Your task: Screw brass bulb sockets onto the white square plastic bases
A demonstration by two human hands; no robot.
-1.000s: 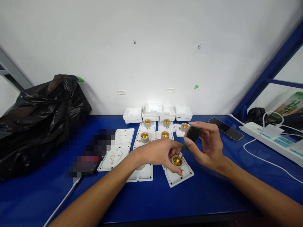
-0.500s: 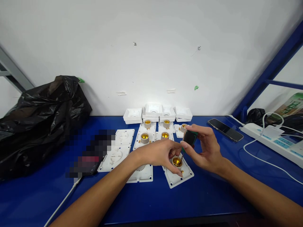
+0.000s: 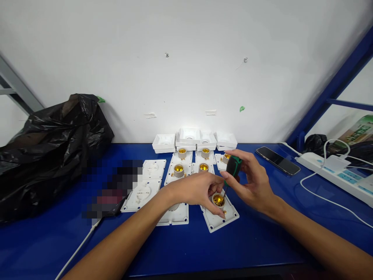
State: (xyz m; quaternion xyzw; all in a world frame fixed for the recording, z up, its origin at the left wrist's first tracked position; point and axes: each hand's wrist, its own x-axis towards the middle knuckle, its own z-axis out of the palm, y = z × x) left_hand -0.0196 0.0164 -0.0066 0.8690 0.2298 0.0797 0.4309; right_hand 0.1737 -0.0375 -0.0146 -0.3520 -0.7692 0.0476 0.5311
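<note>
My right hand grips a screwdriver with a black and green handle between thumb and fingers. Its shaft slants down, with the tip inside a brass-lined lamp socket. That socket stands on a square white base plate, turned at an angle to the table edge. My left hand curves around the socket from the left, its thumb in front by a small brass terminal and its fingers behind, partly hidden. Behind my left arm, more base plates carry similar sockets.
White square covers stand along the wall. Left of the sockets lie plates with bare round centres and a blurred dark device on a white cable. A black plastic bag fills the far left. At right are a phone and a power strip.
My right fingers have shifted around the screwdriver handle, and more of the handle shows now. The tip stays in the socket. My left hand keeps its place.
</note>
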